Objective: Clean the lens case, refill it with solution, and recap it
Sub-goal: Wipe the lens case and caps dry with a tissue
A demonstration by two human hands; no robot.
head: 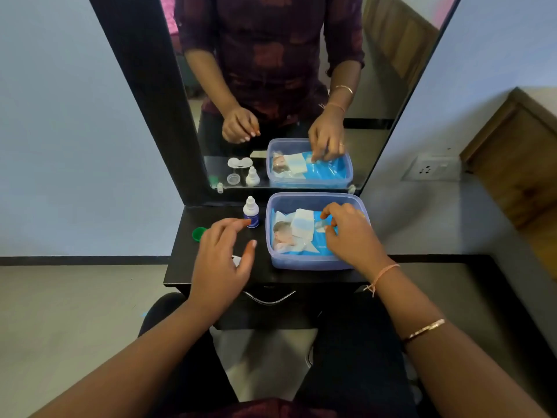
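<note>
My left hand point(221, 260) hovers over the black shelf point(265, 276), fingers spread and holding nothing. It covers most of the white lens case point(236, 260); only a sliver shows beside the thumb. The mirror shows the case's reflection point(240, 162) with a loose clear cap point(233, 178) in front of it. A green cap point(198, 233) lies at the shelf's left. The small white solution bottle point(251, 212), upright and capped, stands just beyond my left fingertips. My right hand point(349, 236) reaches into the blue plastic box point(304, 262), thumb and forefinger pinched on the blue wipes packet point(313, 245).
The mirror point(271, 86) in its black frame rises straight behind the shelf. A drawer handle point(269, 299) sits below the shelf's front edge. A wall socket point(432, 168) and a wooden door point(518, 176) are on the right. My knees are under the shelf.
</note>
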